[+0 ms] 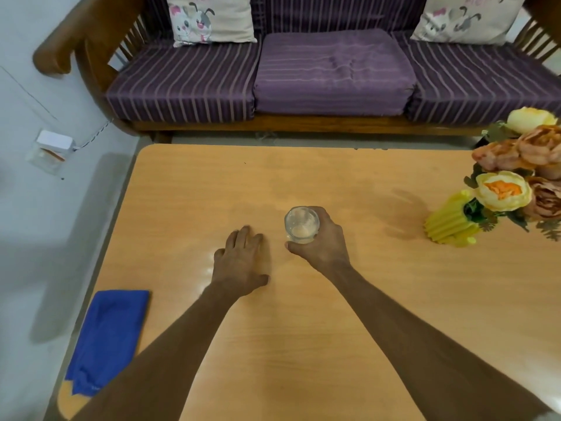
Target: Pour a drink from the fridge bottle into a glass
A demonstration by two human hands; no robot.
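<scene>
A clear drinking glass (301,223) stands upright on the wooden table (394,299), near its middle. My right hand (321,241) wraps around the glass from the right and front, thumb on the near side. The glass looks empty, with a pale tint at its bottom. My left hand (241,262) lies flat on the tabletop just left of the glass, palm down, fingers slightly spread, holding nothing. No bottle is in view.
A folded blue cloth (106,338) lies at the table's left front edge. A yellow vase (452,223) with artificial flowers (516,177) stands at the right. A purple striped sofa (334,74) runs behind the table. A wall is on the left.
</scene>
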